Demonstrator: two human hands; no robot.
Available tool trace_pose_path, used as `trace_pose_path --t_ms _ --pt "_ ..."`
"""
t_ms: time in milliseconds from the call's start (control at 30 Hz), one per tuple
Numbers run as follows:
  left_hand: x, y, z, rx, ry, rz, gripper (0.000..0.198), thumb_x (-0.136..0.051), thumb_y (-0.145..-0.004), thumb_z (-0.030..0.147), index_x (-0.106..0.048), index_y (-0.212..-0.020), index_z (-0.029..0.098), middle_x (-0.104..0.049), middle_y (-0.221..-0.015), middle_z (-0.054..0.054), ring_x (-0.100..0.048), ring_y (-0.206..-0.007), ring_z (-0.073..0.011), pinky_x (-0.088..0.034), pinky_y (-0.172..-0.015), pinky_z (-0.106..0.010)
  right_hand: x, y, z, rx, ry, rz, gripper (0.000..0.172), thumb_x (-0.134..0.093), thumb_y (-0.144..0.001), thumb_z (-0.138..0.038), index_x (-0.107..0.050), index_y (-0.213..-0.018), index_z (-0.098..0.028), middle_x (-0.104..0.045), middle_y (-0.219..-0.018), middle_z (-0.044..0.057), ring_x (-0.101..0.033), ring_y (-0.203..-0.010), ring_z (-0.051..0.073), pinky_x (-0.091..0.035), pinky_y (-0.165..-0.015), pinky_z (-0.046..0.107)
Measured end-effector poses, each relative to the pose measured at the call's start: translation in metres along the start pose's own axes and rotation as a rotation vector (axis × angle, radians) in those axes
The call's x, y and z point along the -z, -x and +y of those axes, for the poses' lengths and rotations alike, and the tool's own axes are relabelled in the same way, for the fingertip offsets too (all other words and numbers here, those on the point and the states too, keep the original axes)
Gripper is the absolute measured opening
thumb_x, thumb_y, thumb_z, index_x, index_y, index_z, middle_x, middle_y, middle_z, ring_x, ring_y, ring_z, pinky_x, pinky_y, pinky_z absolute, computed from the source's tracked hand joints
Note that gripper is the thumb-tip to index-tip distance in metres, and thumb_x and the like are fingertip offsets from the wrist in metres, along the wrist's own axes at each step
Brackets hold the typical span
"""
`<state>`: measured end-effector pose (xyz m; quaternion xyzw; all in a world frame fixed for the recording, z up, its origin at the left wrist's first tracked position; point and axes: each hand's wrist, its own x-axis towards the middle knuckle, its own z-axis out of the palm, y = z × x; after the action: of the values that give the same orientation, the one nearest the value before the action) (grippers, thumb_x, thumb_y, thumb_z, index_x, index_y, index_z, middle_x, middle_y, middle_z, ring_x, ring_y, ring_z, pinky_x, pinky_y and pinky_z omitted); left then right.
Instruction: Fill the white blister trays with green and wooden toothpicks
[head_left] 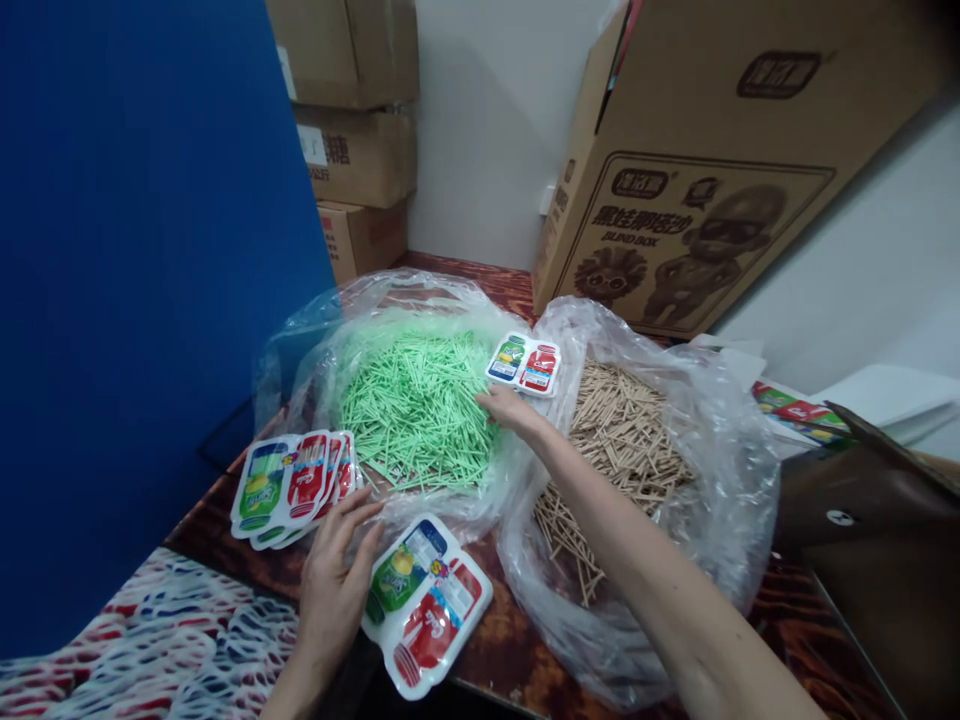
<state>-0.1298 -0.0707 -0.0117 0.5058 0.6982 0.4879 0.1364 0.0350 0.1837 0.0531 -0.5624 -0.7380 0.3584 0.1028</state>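
Bright green sticks (420,405) fill an open clear plastic bag. My right hand (510,408) reaches over their right edge, fingertips close together; whether they pinch a stick is too small to tell. Just above it a small green and red packet (523,364) rests on the plastic. Brown sticks (626,430) lie in a second bag, under my right forearm. My left hand (341,570) has its fingers apart, between a stack of green and red packets (289,485) on the left and a single larger packet (427,605) near the table's front edge.
A blue panel (150,250) stands at the left. Cartons (360,150) are stacked at the back, and a large printed box (697,200) leans at the back right. White and red netting (187,640) lies at the lower left. An open brown box (885,540) sits at the right.
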Motion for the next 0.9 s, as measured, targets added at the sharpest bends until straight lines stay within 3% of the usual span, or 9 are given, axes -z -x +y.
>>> trace_pose_path --t_ms 167,367,633,800,900 --pt "-0.004 -0.004 0.003 0.023 0.053 -0.042 0.023 -0.053 -0.086 0.036 -0.068 -0.097 0.022 -0.062 -0.119 -0.009 -0.055 -0.114 -0.0261 -0.041 -0.101 -0.045 0.006 0.005 0.005 -0.04 -0.477 -0.15 0.013 -0.049 -0.085 -0.015 -0.048 -0.073 -0.017 -0.055 -0.059 -0.001 -0.054 -0.05 0.011 -0.045 -0.052 0.023" --pt "-0.019 -0.016 0.015 0.053 0.166 -0.14 0.022 -0.053 -0.086 0.035 -0.069 -0.092 0.021 -0.063 -0.115 -0.009 -0.056 -0.112 -0.0252 -0.043 -0.097 -0.043 -0.008 0.011 0.016 -0.054 -0.883 -0.298 0.014 -0.064 -0.08 -0.026 -0.054 -0.079 -0.017 -0.045 -0.053 -0.008 -0.033 -0.039 0.004 -0.032 -0.042 0.018" --pt "-0.039 -0.031 0.024 0.102 0.358 -0.267 0.02 -0.056 -0.083 0.032 -0.07 -0.089 0.019 -0.067 -0.106 -0.008 -0.06 -0.106 -0.0233 -0.048 -0.088 -0.036 -0.013 0.015 0.033 -0.089 -1.133 -0.325 0.008 -0.063 -0.08 -0.02 -0.059 -0.083 -0.013 -0.047 -0.056 -0.006 -0.039 -0.043 0.004 -0.033 -0.045 0.019" --pt "-0.047 -0.043 0.029 0.241 0.466 -0.306 0.024 -0.061 -0.08 0.035 -0.069 -0.094 0.018 -0.071 -0.097 -0.008 -0.064 -0.094 -0.0231 -0.049 -0.086 -0.037 -0.02 0.032 0.038 -0.072 -1.208 -0.42 0.013 -0.069 -0.074 -0.02 -0.06 -0.08 -0.013 -0.05 -0.059 -0.006 -0.04 -0.045 0.004 -0.032 -0.046 0.019" --pt "-0.058 -0.055 0.034 0.331 0.603 -0.282 0.031 -0.062 -0.079 0.038 -0.064 -0.101 0.017 -0.07 -0.102 -0.009 -0.065 -0.095 -0.0228 -0.049 -0.085 -0.036 -0.033 0.046 0.042 -0.046 -1.261 -0.524 0.021 -0.074 -0.072 -0.026 -0.061 -0.083 -0.013 -0.052 -0.061 -0.006 -0.041 -0.046 0.004 -0.033 -0.046 0.02"
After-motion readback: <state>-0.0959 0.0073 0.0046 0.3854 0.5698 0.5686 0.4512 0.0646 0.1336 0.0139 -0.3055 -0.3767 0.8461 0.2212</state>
